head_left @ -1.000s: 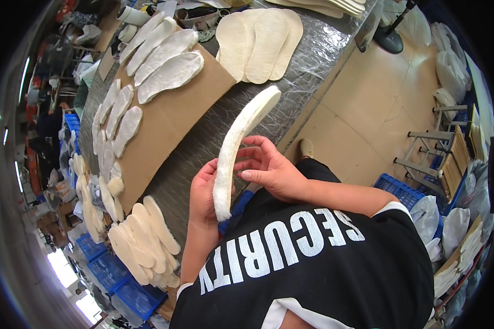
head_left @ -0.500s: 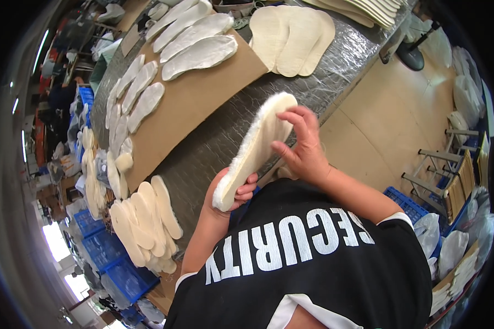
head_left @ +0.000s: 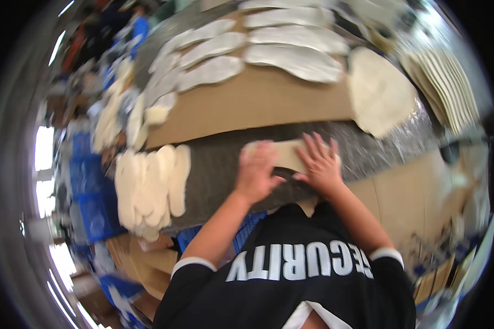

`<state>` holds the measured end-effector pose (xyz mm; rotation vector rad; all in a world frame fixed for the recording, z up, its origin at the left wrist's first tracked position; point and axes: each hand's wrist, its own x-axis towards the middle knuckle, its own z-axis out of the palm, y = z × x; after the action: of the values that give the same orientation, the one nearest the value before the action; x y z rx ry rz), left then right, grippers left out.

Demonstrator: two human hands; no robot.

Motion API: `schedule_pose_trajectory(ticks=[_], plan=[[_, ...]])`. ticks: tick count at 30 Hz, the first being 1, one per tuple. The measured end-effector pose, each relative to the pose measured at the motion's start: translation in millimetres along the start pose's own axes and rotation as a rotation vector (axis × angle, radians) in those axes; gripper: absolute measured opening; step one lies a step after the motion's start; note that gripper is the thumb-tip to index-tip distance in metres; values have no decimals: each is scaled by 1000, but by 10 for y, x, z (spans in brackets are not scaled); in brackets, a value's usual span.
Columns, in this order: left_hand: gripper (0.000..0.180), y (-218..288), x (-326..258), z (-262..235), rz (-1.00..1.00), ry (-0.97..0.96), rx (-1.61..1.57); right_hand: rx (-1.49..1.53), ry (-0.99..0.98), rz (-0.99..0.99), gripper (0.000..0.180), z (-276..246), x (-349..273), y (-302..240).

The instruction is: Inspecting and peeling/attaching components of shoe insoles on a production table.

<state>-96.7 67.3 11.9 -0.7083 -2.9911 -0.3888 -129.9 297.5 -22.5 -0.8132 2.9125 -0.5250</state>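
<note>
A cream insole lies flat on the dark, film-covered table close in front of me. My left hand rests flat over its left end, the fingers somewhat blurred. On its right part lies my right hand, palm down with fingers spread. Both hands press from above, and neither grips it. To the left of my left hand is an overlapping pile of cream insoles.
Beyond my hands a brown cardboard sheet carries several pale grey insoles. Larger cream pieces and a fanned stack of insoles are at the right. Blue crates stand off the table's left end.
The insole, earlier held tilted up in my left hand with its fluffy edge showing, now lies on the table under both hands. My left hand has opened. The view has turned.
</note>
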Motion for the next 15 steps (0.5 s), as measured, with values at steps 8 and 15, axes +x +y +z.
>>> schedule_pose_trajectory(ticks=[8, 15], plan=[[83, -133, 259, 336, -191, -214, 7, -118, -52, -10, 93, 39, 40, 91], [73, -230, -537, -648, -227, 138, -107, 260, 468, 109, 63, 433, -108, 587]])
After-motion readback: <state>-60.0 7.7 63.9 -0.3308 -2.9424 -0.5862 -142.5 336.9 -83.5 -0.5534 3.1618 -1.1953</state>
